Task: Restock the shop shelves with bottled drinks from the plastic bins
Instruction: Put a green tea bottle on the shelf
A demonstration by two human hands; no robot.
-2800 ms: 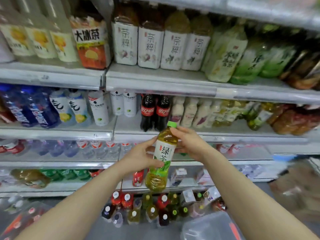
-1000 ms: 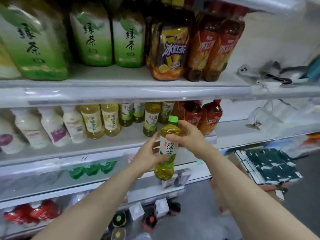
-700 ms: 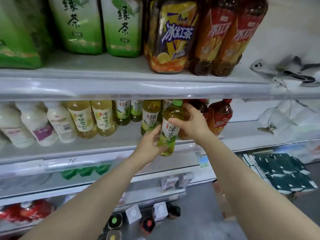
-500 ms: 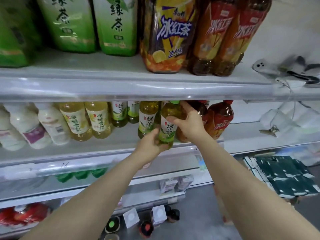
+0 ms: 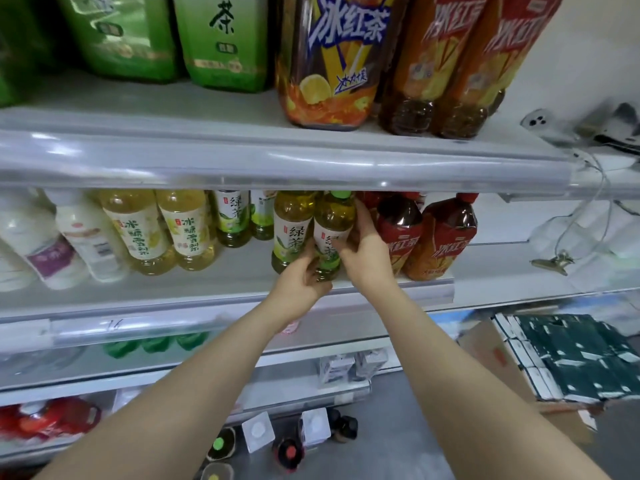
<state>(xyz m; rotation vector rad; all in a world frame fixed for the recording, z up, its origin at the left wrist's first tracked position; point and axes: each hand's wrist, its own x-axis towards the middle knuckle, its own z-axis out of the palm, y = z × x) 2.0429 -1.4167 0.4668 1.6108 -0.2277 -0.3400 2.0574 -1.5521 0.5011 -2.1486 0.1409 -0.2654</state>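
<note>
Green tea bottle [image 5: 333, 230]: round clear plastic, amber liquid, green screw cap, white-and-green wrap label; it stood upright at the front of the middle shelf [image 5: 207, 289], touching a matching bottle [image 5: 291, 230] on its left; fingers hid its base, so contact with the shelf could not be told.
Left hand [image 5: 299, 284]: fingers curled round the bottle's lower part from the front-left.
Right hand [image 5: 363, 252]: wrapped round the bottle's right side, thumb across the label.
Middle shelf: smooth pale surface; glossy clear strip along its lip.
Right neighbours: 2 dark tea bottles [image 5: 419, 237] with ridged shoulders and red-orange labels, just beside the right hand.
Left neighbours: 2 yellow pear drink bottles [image 5: 162, 230]; 2 opaque white bottles [image 5: 69, 240], tilted.
Upper shelf [image 5: 173, 109]: large squarish green-labelled bottles [image 5: 173, 36]; large brown iced tea bottles [image 5: 443, 64].
Floor: a cardboard box [image 5: 485, 355] holding dark green packs.
</note>
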